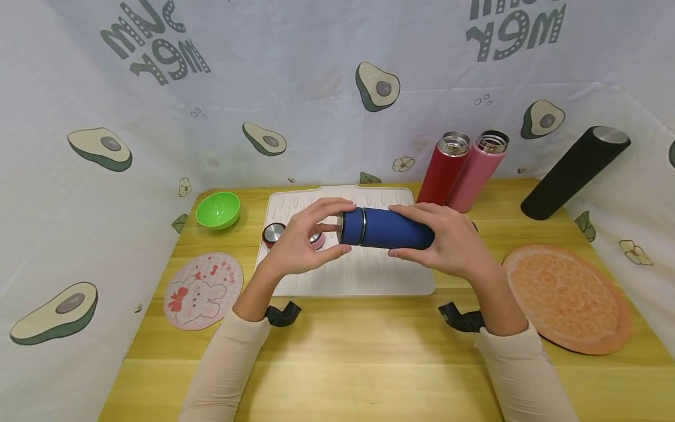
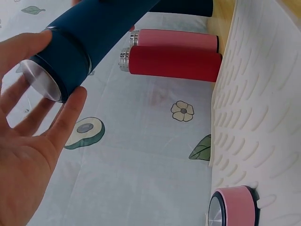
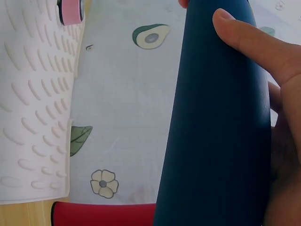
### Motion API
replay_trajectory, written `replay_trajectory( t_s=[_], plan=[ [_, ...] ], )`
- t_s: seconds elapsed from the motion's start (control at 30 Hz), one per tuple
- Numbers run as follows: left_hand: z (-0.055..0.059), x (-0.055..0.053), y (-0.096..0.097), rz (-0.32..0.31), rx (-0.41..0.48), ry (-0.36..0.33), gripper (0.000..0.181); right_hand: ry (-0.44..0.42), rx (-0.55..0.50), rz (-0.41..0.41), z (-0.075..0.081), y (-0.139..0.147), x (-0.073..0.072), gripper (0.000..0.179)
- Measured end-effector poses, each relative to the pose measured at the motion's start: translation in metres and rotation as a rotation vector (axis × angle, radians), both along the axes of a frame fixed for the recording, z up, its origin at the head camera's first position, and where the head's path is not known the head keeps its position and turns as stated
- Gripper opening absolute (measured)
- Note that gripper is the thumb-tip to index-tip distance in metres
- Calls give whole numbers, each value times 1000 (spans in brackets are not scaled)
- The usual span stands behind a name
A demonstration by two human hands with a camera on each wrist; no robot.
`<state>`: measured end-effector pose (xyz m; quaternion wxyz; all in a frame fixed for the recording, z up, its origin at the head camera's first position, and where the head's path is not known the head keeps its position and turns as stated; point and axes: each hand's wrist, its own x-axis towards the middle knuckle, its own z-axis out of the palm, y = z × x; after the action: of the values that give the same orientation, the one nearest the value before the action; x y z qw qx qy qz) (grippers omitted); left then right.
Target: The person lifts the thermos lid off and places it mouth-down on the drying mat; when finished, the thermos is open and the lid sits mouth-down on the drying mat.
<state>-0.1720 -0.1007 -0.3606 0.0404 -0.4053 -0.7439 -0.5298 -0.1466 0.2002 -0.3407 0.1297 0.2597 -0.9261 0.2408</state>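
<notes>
A blue thermos flask (image 1: 398,228) is held sideways above the white mat, its lid (image 1: 351,226) on the left end with a silver ring below it. My left hand (image 1: 303,237) pinches that lid between thumb and fingers; the lid's metal top (image 2: 42,80) faces the palm. Round the flask's body, near its base, my right hand (image 1: 448,237) grips with thumb and fingers, seen also beside the dark blue wall (image 3: 216,117) in the right wrist view. Below my left hand, a red lid (image 1: 273,233) and a pink lid (image 1: 317,240) lie on the mat, partly hidden.
The white drying mat (image 1: 348,281) lies on the wooden table. Open red (image 1: 445,170) and pink flasks (image 1: 479,170) stand behind it, with a black flask (image 1: 575,173) farther right. A green bowl (image 1: 218,211), a rabbit placemat (image 1: 203,291) and an orange round mat (image 1: 564,293) flank it.
</notes>
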Motion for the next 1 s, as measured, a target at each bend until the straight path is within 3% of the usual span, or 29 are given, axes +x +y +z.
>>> replay_trajectory(
  t_s=[0.27,0.5,0.6,0.73,1.0],
  plan=[
    [-3,4,4,163,-4,-78,57,72,18,-9,-1,-2,-3,82],
    [-3,4,5,243,74,-81,54,163,16,-44,-2,3,-4,83],
    [-3,3,4,254,77,-74,56,163,-2,-81,1,8,-4,84],
    [-6,2,6,284,47,-78,61,134,-55,-121,5,16,-4,84],
    [-19,-2,20,349,-61,-54,60,103,-254,-114,6,39,-12,84]
  ],
)
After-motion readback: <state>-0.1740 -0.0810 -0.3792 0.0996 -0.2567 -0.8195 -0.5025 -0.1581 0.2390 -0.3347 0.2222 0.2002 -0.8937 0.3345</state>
